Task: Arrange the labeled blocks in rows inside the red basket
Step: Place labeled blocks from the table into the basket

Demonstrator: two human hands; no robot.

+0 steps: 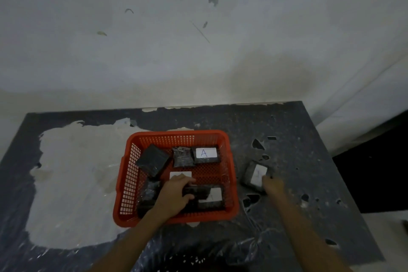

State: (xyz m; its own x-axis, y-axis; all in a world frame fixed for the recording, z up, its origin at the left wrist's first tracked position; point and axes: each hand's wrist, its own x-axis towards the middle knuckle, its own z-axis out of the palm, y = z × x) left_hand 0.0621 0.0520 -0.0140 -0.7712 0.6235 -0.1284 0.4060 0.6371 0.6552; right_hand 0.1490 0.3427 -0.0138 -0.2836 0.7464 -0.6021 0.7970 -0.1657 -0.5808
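1. Nearest the camera, at 6 o'clock in the view, lies crumpled plastic (220,249) on the table (309,183), between the two forearms.
2. The red basket (176,133) sits mid-table. Taking its centre as the dial, the block marked A (206,153) lies flat at 1 o'clock, a wrapped block (182,157) sits just beside it at 12, and a tilted block (152,160) leans at 10, out of line. A labelled block (210,196) lies at 5 o'clock.
3. The step in hand looks like filling the near row while fetching in one more piece; the far row is only partly squared.
4. The left hand (174,194) is inside the basket at 6 o'clock, fingers and thumb curled round a dark block (196,191), gripping it.
5. The right hand (272,185) is outside, at 3 o'clock from the basket, fingers curled over the near edge of a loose block (256,175) on the table. It appears to grip it, though blur hides the thumb.
6. The next move probably calls for lifting the loose block over the right rim, label up, and setting it squarely beside its neighbours, then straightening the tilted block.
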